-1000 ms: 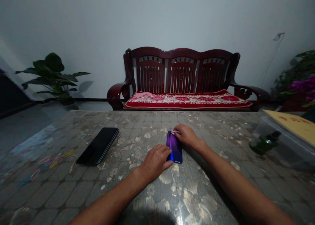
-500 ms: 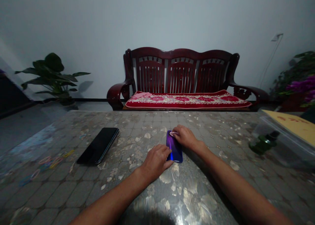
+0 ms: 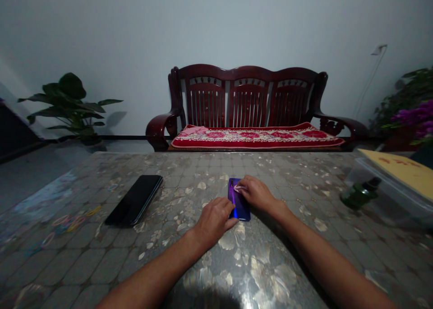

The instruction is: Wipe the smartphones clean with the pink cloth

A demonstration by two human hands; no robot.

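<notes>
A shiny purple-blue phone (image 3: 242, 209) lies back side up on the patterned table, its camera strip at the far left corner. My left hand (image 3: 216, 216) grips its near left part, with fingertips on the back and the thumb by the near edge. Between the bent fingers of my right hand (image 3: 256, 193) is a small pale pinkish cloth or tissue (image 3: 238, 188), which touches the upper back of the phone just beside the cameras. The right hand's palm hides part of the phone's right edge.
To the left lies a larger black device (image 3: 135, 200), with loose coloured rubber bands (image 3: 72, 222) beyond it. At right, a green bottle (image 3: 359, 195) stands before a clear plastic box (image 3: 392, 200) topped by yellow paper (image 3: 399, 167). Past the table's far edge is a wooden bench (image 3: 248, 99).
My right hand and the pale cloth have slid a little toward me, away from the phone's far edge, uncovering the camera strip. The left hand keeps its hold on the phone.
</notes>
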